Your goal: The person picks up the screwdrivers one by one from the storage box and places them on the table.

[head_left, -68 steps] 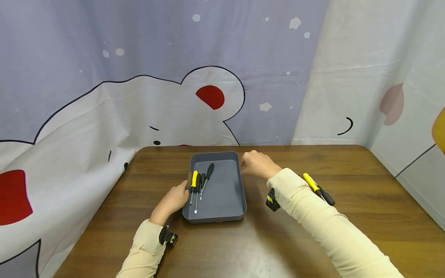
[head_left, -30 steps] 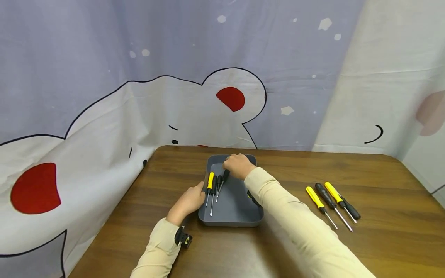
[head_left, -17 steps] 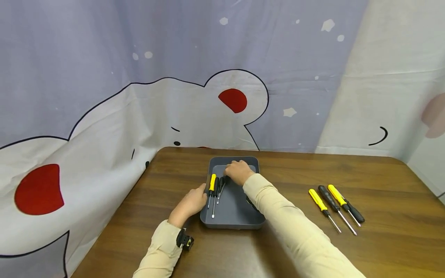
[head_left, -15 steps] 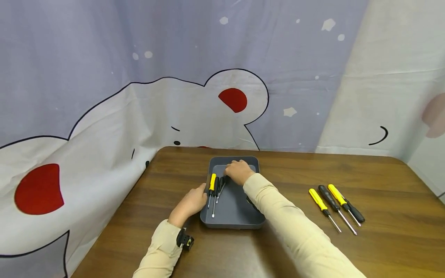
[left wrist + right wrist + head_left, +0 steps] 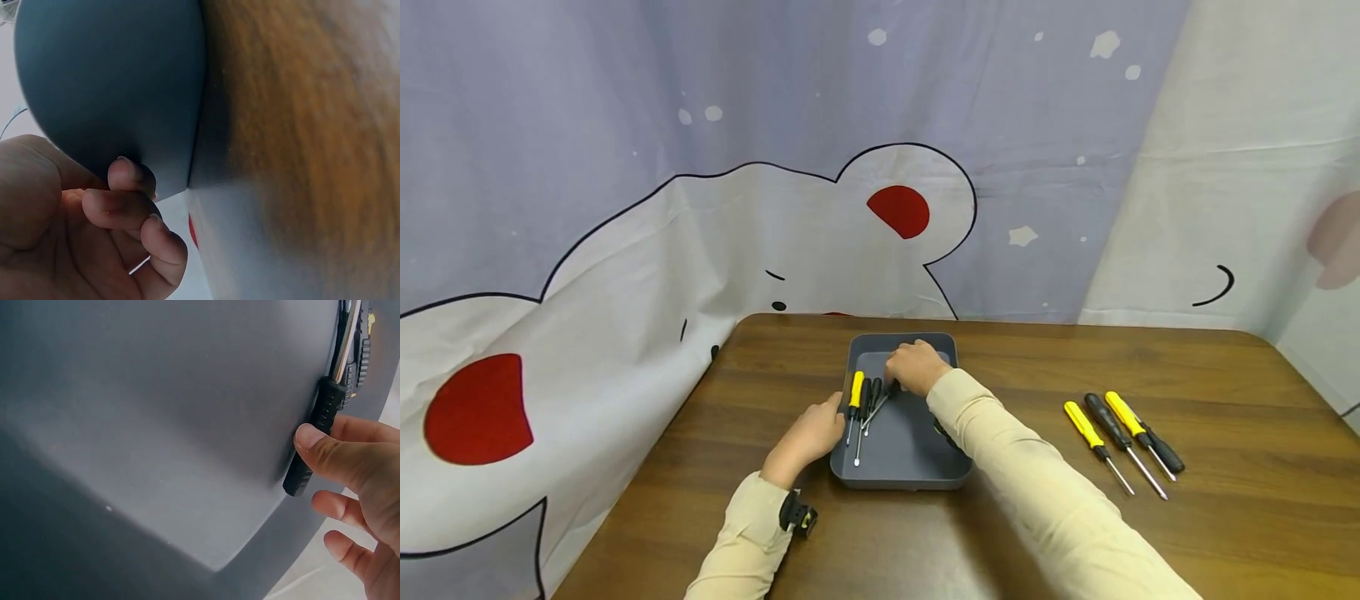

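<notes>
Right grip (image 5: 916, 367) is pinching the black screwdriver (image 5: 315, 434) by its handle, in the far half of the gray tray (image 5: 910, 454); shaft slanting toward neighboring screwdrivers (image 5: 857, 390), tip among theirs. Sideways pulling could be snagging that tip, dragging them askew. Right forearm (image 5: 1037, 475) is reaching over the tray's right edge. Left grip (image 5: 808, 429) is pinching its left edge, apparently steadying it on the worktop (image 5: 1022, 358).

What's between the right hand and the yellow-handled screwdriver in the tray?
In the head view, two black-handled screwdrivers lie between the right hand and the yellow-handled screwdriver, besides the held screwdriver.
</notes>
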Demonstrator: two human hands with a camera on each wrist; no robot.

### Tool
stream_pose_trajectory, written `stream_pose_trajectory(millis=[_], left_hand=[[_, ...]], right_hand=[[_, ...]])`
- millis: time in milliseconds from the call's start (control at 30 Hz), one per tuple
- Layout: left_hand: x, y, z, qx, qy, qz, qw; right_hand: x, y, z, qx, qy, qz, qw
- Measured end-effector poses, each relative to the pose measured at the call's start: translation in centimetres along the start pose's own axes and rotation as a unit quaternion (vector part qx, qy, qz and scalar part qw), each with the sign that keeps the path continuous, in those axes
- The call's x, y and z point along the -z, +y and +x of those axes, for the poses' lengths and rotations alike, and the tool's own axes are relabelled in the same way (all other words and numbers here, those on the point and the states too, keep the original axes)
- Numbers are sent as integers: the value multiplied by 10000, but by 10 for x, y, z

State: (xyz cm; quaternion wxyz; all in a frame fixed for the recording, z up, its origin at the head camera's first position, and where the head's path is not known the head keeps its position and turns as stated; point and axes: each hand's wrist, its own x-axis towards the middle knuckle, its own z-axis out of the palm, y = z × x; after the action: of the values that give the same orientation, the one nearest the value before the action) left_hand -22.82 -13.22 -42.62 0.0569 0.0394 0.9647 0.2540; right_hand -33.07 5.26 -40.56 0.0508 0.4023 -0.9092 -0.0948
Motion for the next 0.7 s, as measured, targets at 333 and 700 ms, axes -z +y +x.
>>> stream_pose_trajectory(millis=[333, 700], left_hand=[[-1, 0, 4, -69, -16, 56, 10000], [1, -3, 11, -100, 1, 55, 9999]], right_hand=[[12, 6, -8, -235, -409, -277, 9985], [33, 27, -25, -363, -332, -125, 9987]])
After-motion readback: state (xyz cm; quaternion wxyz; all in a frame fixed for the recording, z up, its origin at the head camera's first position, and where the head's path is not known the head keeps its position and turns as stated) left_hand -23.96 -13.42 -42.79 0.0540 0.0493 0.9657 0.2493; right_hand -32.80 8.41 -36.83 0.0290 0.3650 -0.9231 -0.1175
